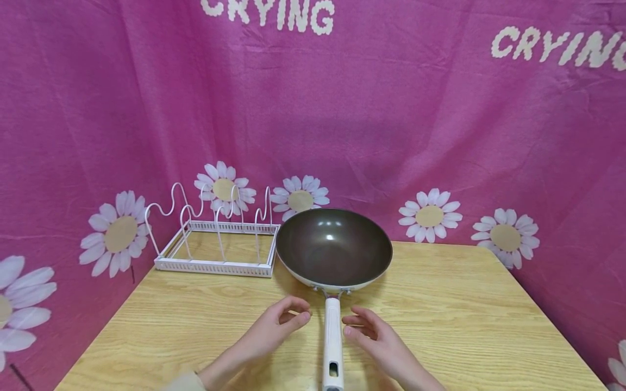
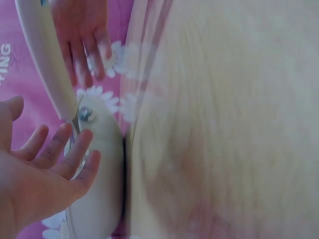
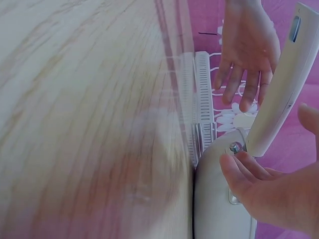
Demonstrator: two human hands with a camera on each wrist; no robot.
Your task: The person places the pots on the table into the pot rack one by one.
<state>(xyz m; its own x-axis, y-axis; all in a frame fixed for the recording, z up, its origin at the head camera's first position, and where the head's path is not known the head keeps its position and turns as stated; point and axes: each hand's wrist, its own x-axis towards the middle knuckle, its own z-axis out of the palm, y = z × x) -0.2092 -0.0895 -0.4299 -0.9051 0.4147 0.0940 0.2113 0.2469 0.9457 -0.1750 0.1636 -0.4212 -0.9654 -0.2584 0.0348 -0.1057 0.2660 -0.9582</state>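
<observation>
A wok (image 1: 335, 247) with a dark inside, a pale outside and a long white handle (image 1: 333, 336) stands on the table, its handle pointing toward me. To the left of the handle is my left hand (image 1: 274, 328), its fingers loosely bent and holding nothing. My right hand (image 1: 376, 339) is on the other side, fingertips close to the handle, with nothing in its grasp. Both wrist views show the fingers relaxed and apart from the handle. In the right wrist view, the right fingertips overlap the wok's pale side (image 3: 219, 184) near a rivet.
Left of the wok stands a white wire rack (image 1: 215, 269) with upright curved dividers on a slotted base. The wooden table (image 1: 450, 315) reaches back to a pink cloth (image 1: 352, 119) printed with daisies and lettering, which also hangs at both sides.
</observation>
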